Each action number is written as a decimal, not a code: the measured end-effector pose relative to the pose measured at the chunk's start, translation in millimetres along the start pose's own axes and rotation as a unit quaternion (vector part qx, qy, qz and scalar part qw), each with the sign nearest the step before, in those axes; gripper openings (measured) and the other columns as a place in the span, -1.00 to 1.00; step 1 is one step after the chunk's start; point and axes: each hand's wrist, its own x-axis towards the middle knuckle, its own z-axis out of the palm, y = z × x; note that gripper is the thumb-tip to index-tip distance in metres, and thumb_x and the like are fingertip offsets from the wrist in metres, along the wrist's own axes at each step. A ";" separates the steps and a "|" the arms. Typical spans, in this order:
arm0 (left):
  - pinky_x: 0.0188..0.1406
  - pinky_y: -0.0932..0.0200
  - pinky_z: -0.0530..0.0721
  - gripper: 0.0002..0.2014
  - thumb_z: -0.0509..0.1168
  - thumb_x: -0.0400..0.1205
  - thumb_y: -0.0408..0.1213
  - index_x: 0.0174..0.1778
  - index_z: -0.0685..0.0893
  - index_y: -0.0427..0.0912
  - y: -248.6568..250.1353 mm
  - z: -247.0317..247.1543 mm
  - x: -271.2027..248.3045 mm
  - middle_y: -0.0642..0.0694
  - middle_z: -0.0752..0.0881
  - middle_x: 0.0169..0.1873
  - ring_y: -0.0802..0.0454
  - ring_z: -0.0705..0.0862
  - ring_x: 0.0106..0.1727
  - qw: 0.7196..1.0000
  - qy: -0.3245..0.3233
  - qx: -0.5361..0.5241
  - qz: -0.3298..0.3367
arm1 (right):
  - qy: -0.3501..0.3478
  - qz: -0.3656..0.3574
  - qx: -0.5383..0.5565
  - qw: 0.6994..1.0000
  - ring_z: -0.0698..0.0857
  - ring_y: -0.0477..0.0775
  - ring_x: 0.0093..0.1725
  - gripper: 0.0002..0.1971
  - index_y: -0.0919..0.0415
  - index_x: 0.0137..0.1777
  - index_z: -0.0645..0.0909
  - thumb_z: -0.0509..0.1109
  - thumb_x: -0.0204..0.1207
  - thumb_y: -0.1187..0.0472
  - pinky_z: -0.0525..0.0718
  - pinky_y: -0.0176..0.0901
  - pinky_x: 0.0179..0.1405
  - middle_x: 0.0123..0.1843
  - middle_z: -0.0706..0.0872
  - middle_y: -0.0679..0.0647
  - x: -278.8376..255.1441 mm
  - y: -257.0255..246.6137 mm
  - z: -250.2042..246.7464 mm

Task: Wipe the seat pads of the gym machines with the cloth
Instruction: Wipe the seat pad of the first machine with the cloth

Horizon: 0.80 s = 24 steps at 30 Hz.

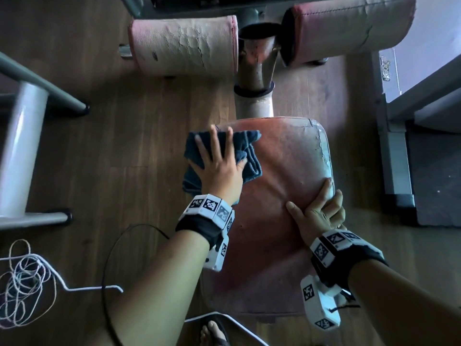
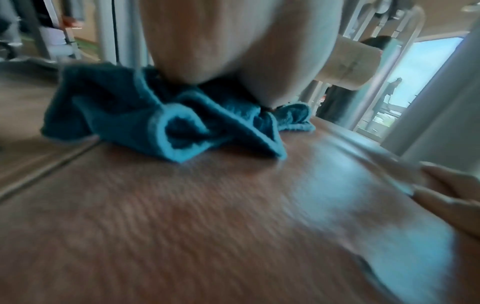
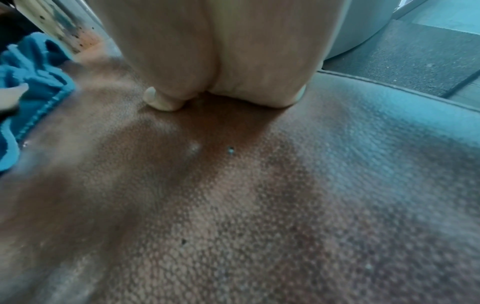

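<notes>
A worn red seat pad (image 1: pixel 279 176) fills the middle of the head view. A dark blue cloth (image 1: pixel 249 151) lies bunched on its far left corner, part of it hanging past the edge. My left hand (image 1: pixel 217 158) presses flat on the cloth with straight, spread fingers. My right hand (image 1: pixel 316 211) holds the pad's right edge, thumb on top and fingers curled over the side. The left wrist view shows the cloth (image 2: pixel 130 115) under my left palm (image 2: pixel 233 41) on the pad (image 2: pixel 207 226). In the right wrist view, my right hand (image 3: pixel 221 51) rests on the pad (image 3: pixel 233 205).
Two cracked pink roller pads (image 1: pixel 184 43) (image 1: pixel 349 28) flank a rusty metal post (image 1: pixel 254 78) beyond the seat. Grey frame legs (image 1: pixel 22 146) stand at the left and a machine base (image 1: pixel 394 146) at the right. A coiled cord (image 1: pixel 25 283) and a black cable (image 1: pixel 112 270) lie on the wooden floor.
</notes>
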 end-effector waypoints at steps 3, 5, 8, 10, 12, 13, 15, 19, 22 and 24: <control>0.44 -0.63 -0.17 -0.25 0.14 0.66 0.16 0.71 -0.06 0.10 17.8 8.0 -15.7 -0.12 -0.17 0.71 -0.33 -0.26 0.68 0.997 -0.019 0.039 0.063 | 0.010 -0.009 0.007 1.000 -0.14 0.34 0.65 0.05 -0.14 0.64 -0.43 0.28 0.45 -0.36 -0.09 0.36 0.59 0.68 -0.33 0.14 0.3 0.0 -0.2; 0.44 -0.61 -0.25 -0.25 0.12 0.66 0.17 0.71 -0.09 0.12 28.9 14.7 -27.0 -0.09 -0.20 0.71 -0.29 -0.29 0.68 0.996 -0.024 0.048 0.078 | 0.004 -0.009 0.003 1.000 -0.15 0.35 0.65 0.05 -0.16 0.63 -0.44 0.28 0.45 -0.37 -0.12 0.35 0.60 0.69 -0.34 0.13 2.6 -0.4 -1.3; 0.46 -0.60 -0.26 -0.26 0.08 0.67 0.19 0.71 -0.12 0.13 39.3 20.0 -42.5 -0.05 -0.23 0.70 -0.24 -0.30 0.68 0.996 -0.035 0.053 0.068 | -0.017 -0.009 0.008 1.000 -0.18 0.32 0.66 0.02 -0.22 0.61 -0.47 0.27 0.47 -0.36 -0.17 0.33 0.61 0.69 -0.37 0.07 3.1 1.3 -5.3; 0.49 -0.60 -0.20 -0.26 0.06 0.67 0.21 0.70 -0.15 0.14 41.7 20.9 -55.1 -0.02 -0.25 0.70 -0.21 -0.31 0.68 0.997 -0.043 0.039 0.047 | -0.026 -0.021 0.043 0.999 -0.18 0.29 0.67 -0.01 -0.26 0.61 -0.43 0.31 0.50 -0.27 -0.17 0.29 0.62 0.70 -0.35 0.04 0.4 4.1 -7.7; 0.49 -0.59 -0.17 -0.25 0.05 0.68 0.21 0.69 -0.18 0.15 44.7 20.6 -70.7 0.01 -0.29 0.69 -0.18 -0.35 0.68 0.998 -0.062 0.013 0.024 | -0.016 -0.051 0.081 0.995 -0.10 0.27 0.67 -0.05 -0.29 0.64 -0.33 0.36 0.52 -0.14 -0.10 0.24 0.62 0.71 -0.26 0.02 -3.5 12.2 -12.1; 0.50 -0.58 -0.18 -0.25 0.05 0.68 0.21 0.69 -0.19 0.16 46.8 19.7 -79.9 0.03 -0.32 0.68 -0.16 -0.37 0.67 0.997 -0.074 -0.005 0.011 | -0.005 -0.073 0.084 0.994 -0.03 0.26 0.66 -0.08 -0.30 0.65 -0.27 0.36 0.53 -0.08 -0.03 0.24 0.60 0.72 -0.20 -0.01 -5.0 19.6 -14.1; 0.50 -0.56 -0.20 -0.26 0.04 0.68 0.24 0.69 -0.19 0.19 52.2 14.7 -102.3 0.08 -0.35 0.67 -0.08 -0.40 0.67 0.993 -0.106 -0.052 -0.004 | 0.011 -0.121 0.041 0.992 0.14 0.19 0.63 -0.18 -0.30 0.65 -0.20 0.27 0.58 0.02 0.10 0.29 0.52 0.72 -0.09 -0.10 -15.6 43.3 -19.4; 0.50 -0.49 -0.10 -0.37 0.02 0.70 0.21 0.68 -0.03 0.26 34.4 1.5 -138.3 0.12 -0.20 0.70 0.08 -0.16 0.70 0.987 -0.014 -0.158 0.020 | -0.001 -0.190 -0.037 0.981 0.24 0.08 0.63 -0.37 -0.38 0.63 -0.24 0.05 0.70 -0.07 0.20 0.41 0.44 0.72 -0.08 -0.15 -63.1 120.4 -12.8; 0.55 -0.43 -0.01 -0.40 -0.03 0.71 0.20 0.69 0.05 0.19 -3.1 10.3 -152.6 0.02 -0.13 0.71 -0.05 -0.08 0.71 0.999 0.039 -0.016 0.025 | 0.011 -0.239 -0.046 0.970 0.16 0.03 0.66 -0.40 -0.40 0.63 -0.21 0.03 0.71 -0.08 0.32 0.33 0.39 0.73 -0.09 -0.17 -98.8 167.6 -3.8; 0.58 -0.42 -0.05 -0.36 -0.15 0.70 0.24 0.71 -0.05 0.15 -14.1 24.4 -166.8 -0.05 -0.22 0.71 -0.10 -0.10 0.71 0.998 -0.011 0.042 0.035 | 0.018 -0.251 -0.041 0.967 0.20 0.00 0.65 -0.38 -0.39 0.63 -0.17 0.08 0.71 -0.06 0.40 0.23 0.37 0.72 -0.04 -0.18 -105.9 185.0 0.1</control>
